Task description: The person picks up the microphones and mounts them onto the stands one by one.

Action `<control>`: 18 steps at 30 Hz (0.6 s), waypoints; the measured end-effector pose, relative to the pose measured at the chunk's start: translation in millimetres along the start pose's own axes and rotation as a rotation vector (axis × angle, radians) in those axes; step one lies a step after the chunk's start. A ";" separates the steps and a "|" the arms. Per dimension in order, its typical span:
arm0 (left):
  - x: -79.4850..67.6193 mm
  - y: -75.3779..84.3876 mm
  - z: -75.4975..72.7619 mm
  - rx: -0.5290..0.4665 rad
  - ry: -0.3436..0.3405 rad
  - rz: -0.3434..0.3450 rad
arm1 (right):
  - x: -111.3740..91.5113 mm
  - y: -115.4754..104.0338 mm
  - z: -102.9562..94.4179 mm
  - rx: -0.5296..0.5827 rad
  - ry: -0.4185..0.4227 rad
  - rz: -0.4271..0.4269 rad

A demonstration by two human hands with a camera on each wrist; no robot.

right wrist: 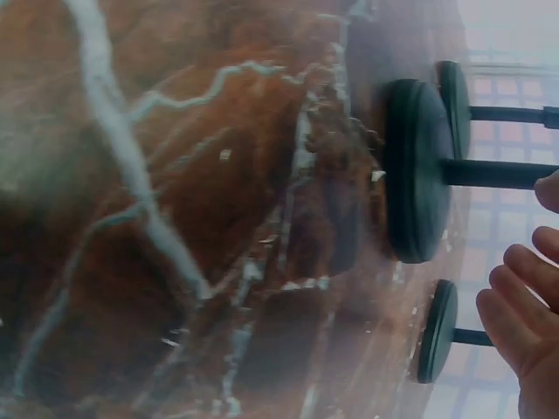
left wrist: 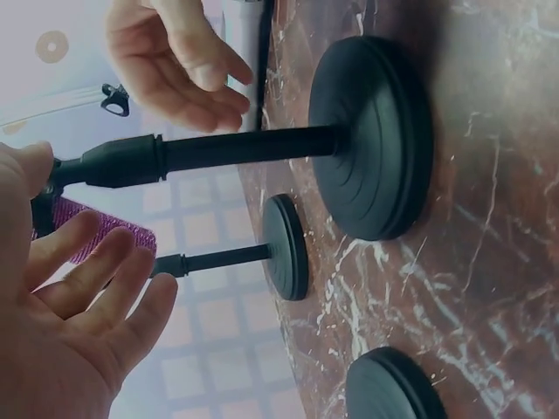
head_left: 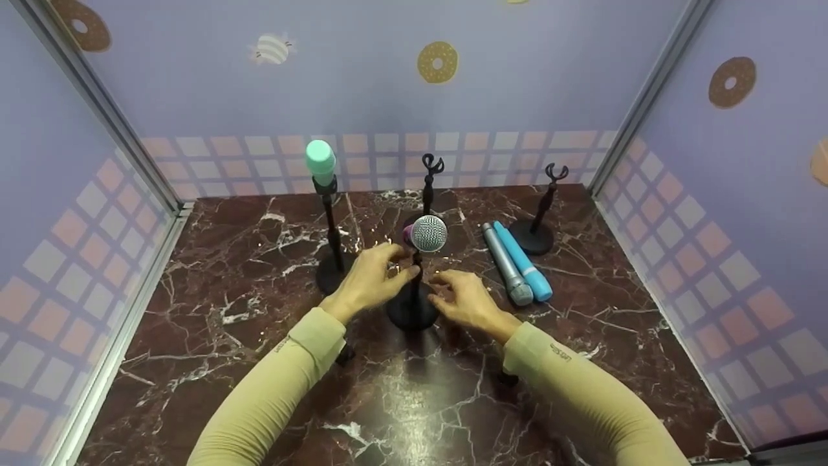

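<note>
A microphone with a silver mesh head (head_left: 429,233) and a glittery pink handle (left wrist: 131,236) sits on a black stand (head_left: 414,310) in the middle of the table. My left hand (head_left: 372,278) is beside the upper part of this stand, its thumb at the clip joint and its other fingers loosely extended near the pink handle. To the right of the pole is my right hand (head_left: 469,298), fingers relaxed and holding nothing. In the right wrist view the right hand (right wrist: 528,305) is near the pole, just above the round base (right wrist: 419,170); whether it touches cannot be told.
A mint-green microphone (head_left: 321,162) stands upright in a stand at left. Two bare stands, one behind the middle (head_left: 428,188) and one at right (head_left: 533,234), have open clips. A silver microphone (head_left: 508,265) and a blue microphone (head_left: 522,262) lie side by side. Patterned walls enclose the marbled table (head_left: 213,375).
</note>
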State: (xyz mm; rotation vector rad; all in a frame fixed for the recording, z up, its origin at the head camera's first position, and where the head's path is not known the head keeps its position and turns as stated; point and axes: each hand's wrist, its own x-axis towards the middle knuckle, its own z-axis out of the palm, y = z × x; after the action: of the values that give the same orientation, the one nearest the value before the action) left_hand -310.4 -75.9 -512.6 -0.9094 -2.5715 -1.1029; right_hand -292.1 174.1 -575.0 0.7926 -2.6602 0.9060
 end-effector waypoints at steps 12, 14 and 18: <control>-2.7 0.3 22.0 -0.032 0.046 0.040 | -6.3 1.4 20.5 -0.126 -0.108 0.016; -2.6 0.1 24.3 -0.031 0.067 0.044 | -6.5 1.4 23.5 -0.140 -0.124 0.003; -2.5 0.5 27.4 -0.052 0.096 0.032 | -6.3 1.7 27.9 -0.164 -0.132 -0.020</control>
State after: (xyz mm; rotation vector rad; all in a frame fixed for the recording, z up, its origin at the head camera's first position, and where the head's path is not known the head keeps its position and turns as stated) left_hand -306.6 -57.3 -532.5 -0.8841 -2.4533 -1.1802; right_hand -288.7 160.7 -600.0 0.8653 -2.7898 0.6401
